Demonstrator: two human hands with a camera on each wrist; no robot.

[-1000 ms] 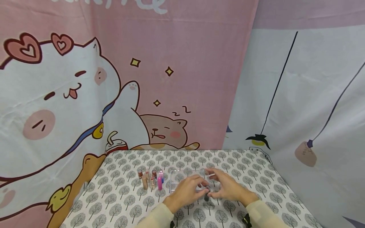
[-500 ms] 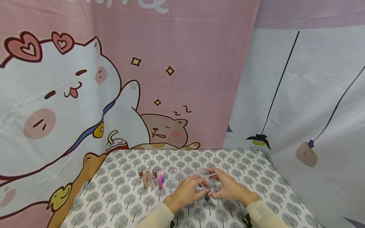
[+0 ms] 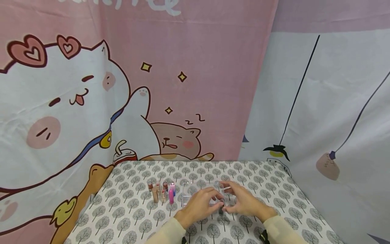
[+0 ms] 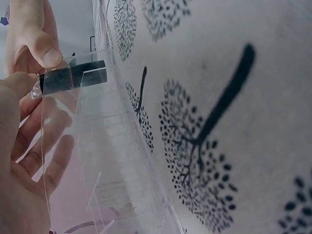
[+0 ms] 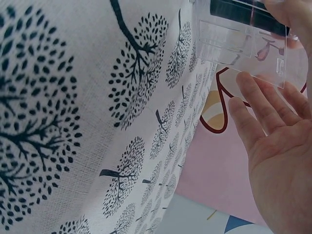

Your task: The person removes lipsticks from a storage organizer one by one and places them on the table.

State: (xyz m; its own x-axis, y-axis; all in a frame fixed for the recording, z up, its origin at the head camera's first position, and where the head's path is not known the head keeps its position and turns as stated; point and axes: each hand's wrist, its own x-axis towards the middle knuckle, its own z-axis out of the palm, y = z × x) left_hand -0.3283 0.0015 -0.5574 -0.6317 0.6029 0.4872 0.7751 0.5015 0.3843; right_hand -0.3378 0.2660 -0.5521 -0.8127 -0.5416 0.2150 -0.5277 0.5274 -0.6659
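Note:
A clear acrylic organizer (image 3: 186,196) with compartments stands on the tree-print cloth in the head view. In its near right corner a black lipstick tube (image 4: 73,78) with a clear end stands behind the transparent wall. My left hand (image 3: 201,205) pinches the tube's upper end between thumb and fingers; its other fingers (image 4: 61,161) show through the clear plastic. My right hand (image 3: 245,201) holds the organizer's right side, its thumb near the tube. In the right wrist view, the remaining fingers (image 5: 258,105) of that hand lie loosely by the clear wall.
Left of the organizer stand several lipsticks, among them a pink tube (image 3: 171,196), a tan tube (image 3: 155,195) and a brown-capped one (image 3: 150,185). The tree-print cloth (image 3: 134,217) covers the table. A cartoon-printed curtain (image 3: 213,84) hangs behind it.
Both hands stay at the organizer's near right corner almost unmoved. The black lipstick tube shifts very slightly; the head view drifts a little.

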